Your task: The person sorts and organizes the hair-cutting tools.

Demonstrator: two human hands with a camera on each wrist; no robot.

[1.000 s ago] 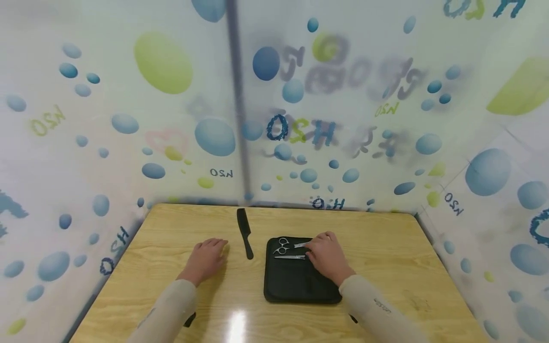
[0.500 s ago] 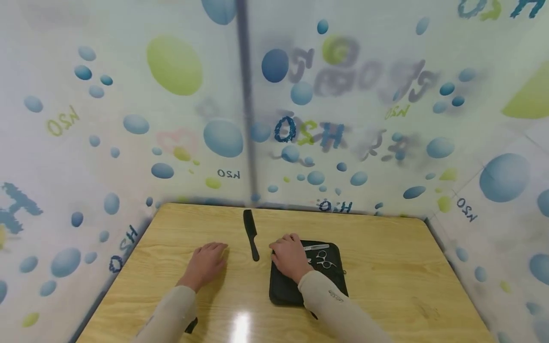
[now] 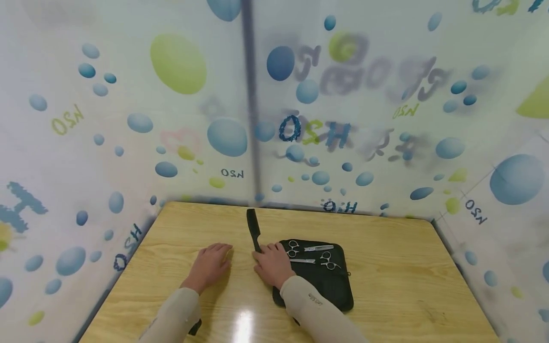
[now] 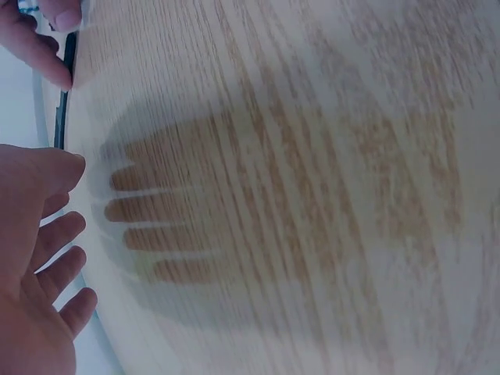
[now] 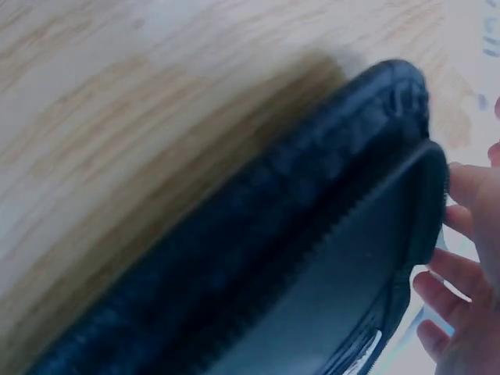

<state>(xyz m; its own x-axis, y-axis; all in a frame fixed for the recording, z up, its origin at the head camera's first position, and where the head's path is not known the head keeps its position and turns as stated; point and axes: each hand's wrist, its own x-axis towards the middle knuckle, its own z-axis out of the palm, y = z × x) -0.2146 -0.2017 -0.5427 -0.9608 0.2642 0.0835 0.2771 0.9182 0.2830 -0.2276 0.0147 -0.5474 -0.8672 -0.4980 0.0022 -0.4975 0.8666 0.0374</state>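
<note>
A black comb (image 3: 253,225) lies on the wooden table, its toothed end pointing away. My right hand (image 3: 273,264) is at the comb's handle, fingers loosely bent, and partly hides it. In the left wrist view, a thumb of that hand meets the dark comb (image 4: 70,51). To the comb's left, my left hand (image 3: 209,264) hovers low over the table, fingers relaxed and holding nothing. A black zip case (image 3: 326,288) lies partly under my right forearm. On it are two pairs of silver scissors: one (image 3: 318,248) toward the back and another (image 3: 329,263) in front.
The wooden table (image 3: 399,271) extends to both sides and meets a wall (image 3: 206,109) printed with blue and green bubbles. In the right wrist view, the zippered edge of the case (image 5: 297,203) stands close to the right fingers.
My right hand has moved left from the scissors, across the case, to the comb's handle. Both pairs of scissors now lie uncovered on the case. The left hand has hardly moved.
</note>
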